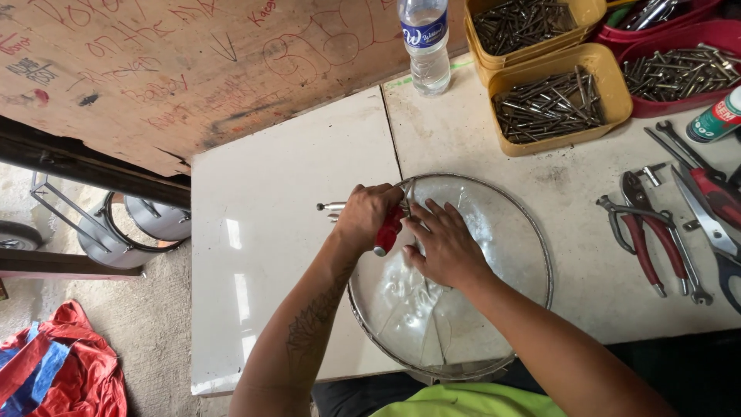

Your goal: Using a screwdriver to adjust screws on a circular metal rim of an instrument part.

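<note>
Clamped around a red-handled tool (388, 232), the left hand (364, 216) keeps its grip tight, the tool's metal nose (332, 207) sticking out to the left past the knuckles. Its working end meets the upper-left rim of a round glass lid (478, 309), where the metal band runs. Right hand (444, 245) lies flat on the glass just beside the tool, fingers spread and closed on nothing, pressing the lid down against the white table (278, 255).

Judging by this, the step in hand is fastening or working something at the lid's rim, with the tool seated and the lid steadied. What comes next seems to call for a firm squeeze or turn of the handle with the flat hand holding the glass from sliding or tipping, since the lid overhangs the table's near edge.

Counted: one lid, one tool in hand, two hands. Farther right lie two red-handled pliers (656, 239), perhaps a third at the frame edge, plus a spanner (679, 147). Behind them stand two yellow tubs (617, 100) of dark screws or nails and two red trays (679, 100) of the same; one clear bottle (426, 46); one green-and-white can (714, 116). On the floor at left sit one steel pot (158, 220) and a red cloth (69, 371).
</note>
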